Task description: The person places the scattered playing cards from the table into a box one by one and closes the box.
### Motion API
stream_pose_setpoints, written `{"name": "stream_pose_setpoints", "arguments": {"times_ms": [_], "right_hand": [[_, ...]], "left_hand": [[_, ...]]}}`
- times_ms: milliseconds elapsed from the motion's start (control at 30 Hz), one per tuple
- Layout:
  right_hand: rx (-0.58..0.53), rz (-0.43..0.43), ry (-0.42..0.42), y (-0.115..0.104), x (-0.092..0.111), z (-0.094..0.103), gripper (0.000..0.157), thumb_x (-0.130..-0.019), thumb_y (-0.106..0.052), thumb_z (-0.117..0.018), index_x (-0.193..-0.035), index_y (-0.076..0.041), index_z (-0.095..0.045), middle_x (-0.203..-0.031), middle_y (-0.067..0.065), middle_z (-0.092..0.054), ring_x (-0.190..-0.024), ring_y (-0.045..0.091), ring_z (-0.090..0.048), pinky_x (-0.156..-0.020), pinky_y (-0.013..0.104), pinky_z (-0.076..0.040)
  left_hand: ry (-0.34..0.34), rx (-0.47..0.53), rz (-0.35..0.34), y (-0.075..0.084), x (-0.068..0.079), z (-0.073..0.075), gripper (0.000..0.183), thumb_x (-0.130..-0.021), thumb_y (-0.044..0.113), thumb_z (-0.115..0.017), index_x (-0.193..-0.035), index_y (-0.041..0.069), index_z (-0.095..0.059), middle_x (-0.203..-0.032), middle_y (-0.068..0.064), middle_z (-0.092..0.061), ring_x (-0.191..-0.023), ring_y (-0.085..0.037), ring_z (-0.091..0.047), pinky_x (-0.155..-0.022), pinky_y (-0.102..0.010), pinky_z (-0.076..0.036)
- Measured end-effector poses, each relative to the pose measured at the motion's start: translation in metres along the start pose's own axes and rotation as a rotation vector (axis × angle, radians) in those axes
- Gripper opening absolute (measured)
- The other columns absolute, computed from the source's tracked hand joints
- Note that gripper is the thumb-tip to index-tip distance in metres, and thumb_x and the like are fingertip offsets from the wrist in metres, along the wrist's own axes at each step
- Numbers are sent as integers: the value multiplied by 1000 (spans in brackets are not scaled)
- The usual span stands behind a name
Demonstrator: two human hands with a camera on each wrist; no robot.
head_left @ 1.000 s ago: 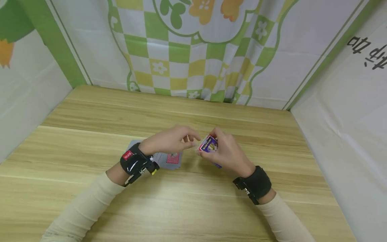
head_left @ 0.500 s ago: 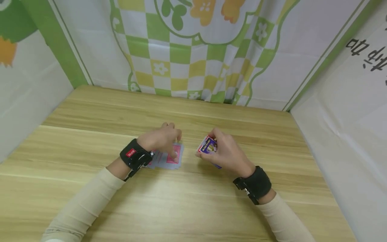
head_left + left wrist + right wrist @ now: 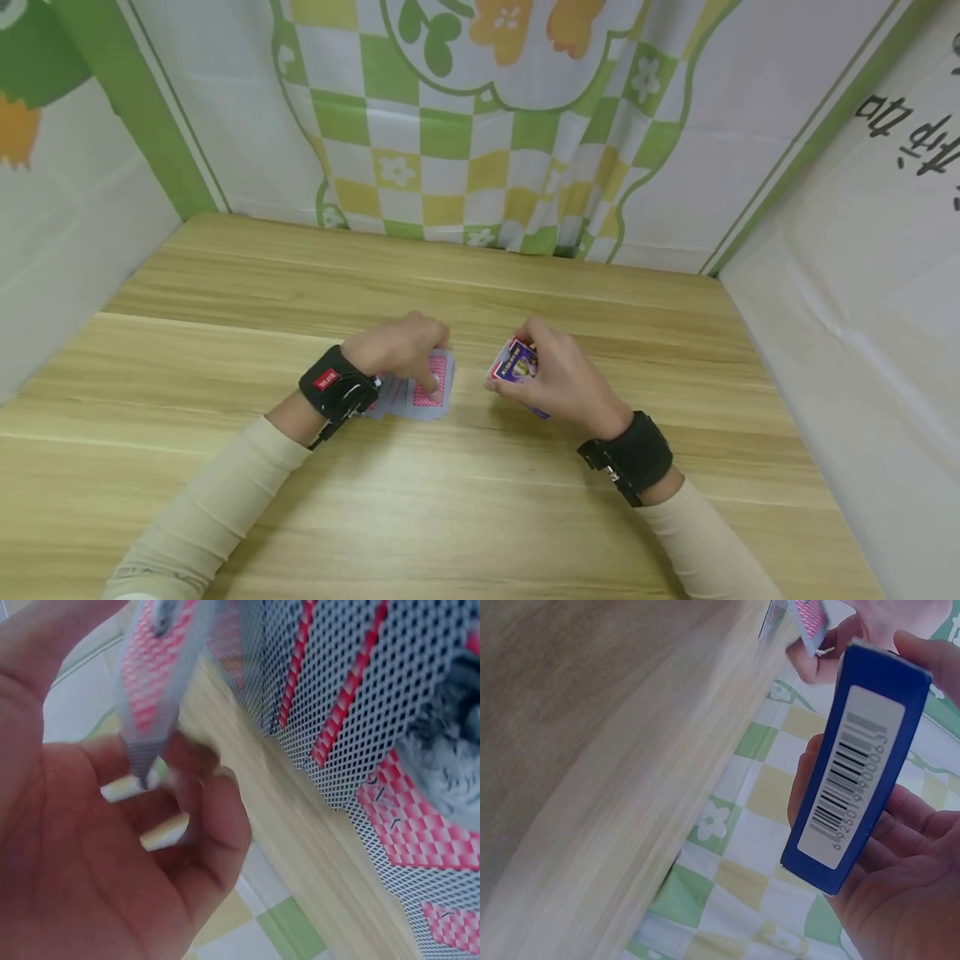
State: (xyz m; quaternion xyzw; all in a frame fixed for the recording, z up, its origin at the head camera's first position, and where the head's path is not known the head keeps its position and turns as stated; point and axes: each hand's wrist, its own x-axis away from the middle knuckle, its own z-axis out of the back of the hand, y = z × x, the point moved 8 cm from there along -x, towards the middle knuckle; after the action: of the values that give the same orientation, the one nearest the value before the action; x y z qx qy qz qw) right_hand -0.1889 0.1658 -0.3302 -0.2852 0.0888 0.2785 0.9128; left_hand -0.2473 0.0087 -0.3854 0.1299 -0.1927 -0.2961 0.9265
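Note:
Between thumb and fingers, my left hand (image 3: 393, 346) pinches a few red-backed playing cards (image 3: 157, 675) by their edges, tilted up in the left wrist view. More cards (image 3: 337, 682) with red and white backs lie fanned on the table beside and under that hand, partly covered by it in the head view. To the right, my right hand (image 3: 573, 379) grips a small blue-purple card box (image 3: 519, 362) by its sides, thumb on one side and fingers on the other. Its narrow side, with a barcode label (image 3: 853, 780), faces the right wrist camera.
Both hands work over a light wood table (image 3: 480, 500). A green, yellow and white checked curtain (image 3: 442, 158) hangs along the back edge, and white cloth walls (image 3: 847, 292) stand at the sides.
My left hand has moved left, from beside the box's top end to the fanned cards, and now pinches some. The right hand and box have barely moved.

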Motion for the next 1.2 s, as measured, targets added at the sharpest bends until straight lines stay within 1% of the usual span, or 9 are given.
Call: {"name": "stream_pose_setpoints", "arguments": {"times_ms": [100,333,467,600,767,833,933,1067,1200], "right_hand": [[0,4,-4,0,1,-2,60,-69,-48,-78,-103,-8,-48,-78,-1,-59,-61,7,-56,-46,23,-51],[-12,11,-7,-1,1,-4,60,-69,-50,-77,-103,-9,-48,-77,-1,-60,-60,5,-57,-45,22,-51],[-9,17,-7,-2,1,-4,60,-69,-49,-77,-103,-9,-48,-77,-1,-60,-60,5,-56,-44,21,-51],[-5,12,-6,-2,1,-4,60,-69,-48,-77,-103,-9,-48,-76,-2,-60,-59,4,-56,-43,20,-50],[-6,1,-1,-1,0,-3,59,-68,-47,-78,-103,-9,-49,-76,-3,-60,-58,2,-56,-43,19,-50],[-8,-1,-5,-1,0,-3,59,-68,-46,-79,-103,-10,-49,-76,-3,-60,-59,2,-56,-44,19,-50],[-8,5,-11,-2,0,-3,58,-68,-44,-79,-104,-9,-49,-77,-2,-60,-59,3,-56,-44,20,-50],[-18,22,-15,-2,1,-3,55,-69,-39,-80,-103,-9,-49,-78,-1,-60,-61,6,-56,-45,22,-51],[-25,44,-17,-3,1,-4,54,-70,-38,-80,-103,-9,-49,-78,-1,-59,-60,6,-55,-45,22,-50]], "left_hand": [[-45,60,-5,1,-1,-4,34,-64,28,-86,-85,12,-64,-77,-1,-64,-65,-15,-59,-54,-32,-51],[6,-36,-25,6,-2,-1,51,-64,34,-86,-103,12,-63,-83,0,-60,-73,-16,-55,-59,-31,-48],[9,-20,-47,8,0,1,42,-63,31,-86,-92,11,-63,-78,0,-60,-68,-15,-56,-55,-30,-49],[-23,31,-139,11,4,5,28,-70,25,-82,-83,9,-64,-72,0,-60,-60,-12,-56,-51,-29,-50],[-11,71,-231,13,12,18,48,-82,28,-73,-116,-2,-57,-106,-14,-61,-94,-24,-57,-80,-42,-50],[17,115,-229,12,14,25,65,-85,32,-70,-130,-7,-45,-125,-20,-54,-113,-30,-48,-94,-47,-42],[59,271,-212,12,14,33,65,-87,33,-67,-134,-4,-41,-113,-19,-61,-103,-29,-56,-91,-47,-43],[125,490,-186,15,11,38,45,-86,40,-67,-112,5,-54,-79,-9,-61,-69,-20,-59,-66,-40,-48],[192,605,-164,21,9,36,45,-82,50,-67,-102,12,-55,-88,-6,-58,-71,-19,-59,-65,-43,-51]]}}
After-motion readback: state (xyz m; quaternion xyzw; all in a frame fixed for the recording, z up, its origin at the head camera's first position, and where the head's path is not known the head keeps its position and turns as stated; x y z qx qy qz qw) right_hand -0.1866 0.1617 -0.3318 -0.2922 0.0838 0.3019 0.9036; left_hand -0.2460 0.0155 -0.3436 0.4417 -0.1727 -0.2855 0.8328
